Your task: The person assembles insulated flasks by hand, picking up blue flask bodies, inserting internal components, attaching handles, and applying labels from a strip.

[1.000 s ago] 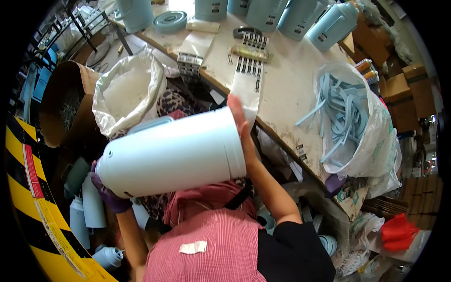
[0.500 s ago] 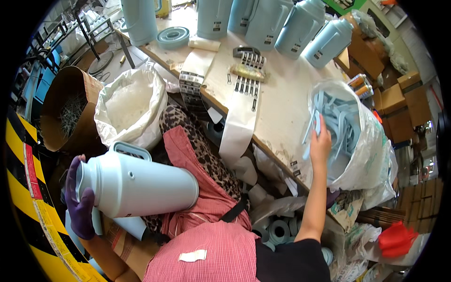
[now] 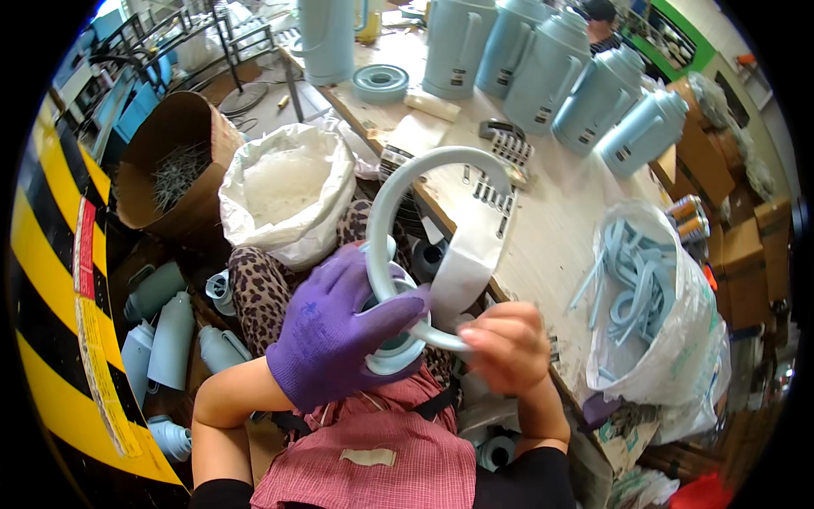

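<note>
From where I'm standing, the person has a pale blue strip (image 3: pixel 381 229) at the centre of the frame, bent into a big loop. The purple-gloved left hand (image 3: pixel 343 327) clasps it, thumb laid over it, right above a round blue vessel (image 3: pixel 394 363) in the lap. The bare right hand (image 3: pixel 511 348), a little blurred, pinches the strip's lower end. A plastic bag (image 3: pixel 632 373) of similar strips sits at right; blue flasks (image 3: pixel 462 51) stand on the table (image 3: pixel 564 208), upper right.
</note>
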